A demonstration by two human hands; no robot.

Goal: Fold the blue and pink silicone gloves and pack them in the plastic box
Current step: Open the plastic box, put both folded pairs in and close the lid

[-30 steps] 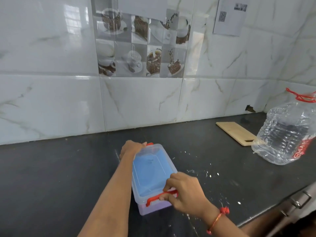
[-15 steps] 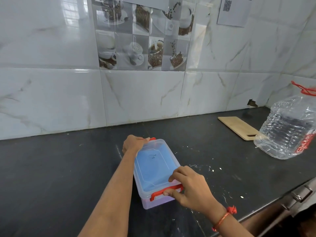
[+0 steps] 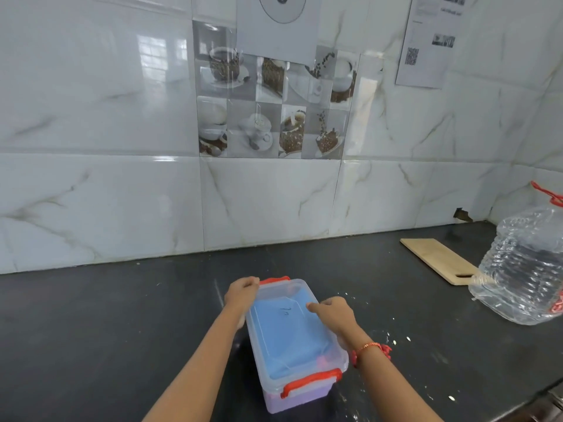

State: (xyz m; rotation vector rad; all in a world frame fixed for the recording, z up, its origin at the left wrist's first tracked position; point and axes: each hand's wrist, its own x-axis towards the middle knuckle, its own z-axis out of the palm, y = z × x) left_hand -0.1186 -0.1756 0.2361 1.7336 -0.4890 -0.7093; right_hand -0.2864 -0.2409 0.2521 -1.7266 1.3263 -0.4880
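The clear plastic box (image 3: 304, 394) sits on the dark counter with its lid on and red clips at both ends. Through the lid the folded blue glove (image 3: 283, 330) shows on top, and a pink-lilac glove (image 3: 292, 402) shows through the near wall below it. My left hand (image 3: 242, 295) grips the box's far left corner beside the far red clip (image 3: 274, 280). My right hand (image 3: 330, 313) rests on the lid's right edge, fingers pointing left. The near red clip (image 3: 310, 383) lies down against the box's front end.
A wooden cutting board (image 3: 438, 258) lies at the back right. A large clear water bottle (image 3: 524, 266) with a red handle stands at the far right. White specks dot the counter (image 3: 91, 330) right of the box. A tiled wall runs behind.
My right hand left the near red clip and moved up along the lid's right edge. The left hand stays at the far corner. The head camera tilted up.
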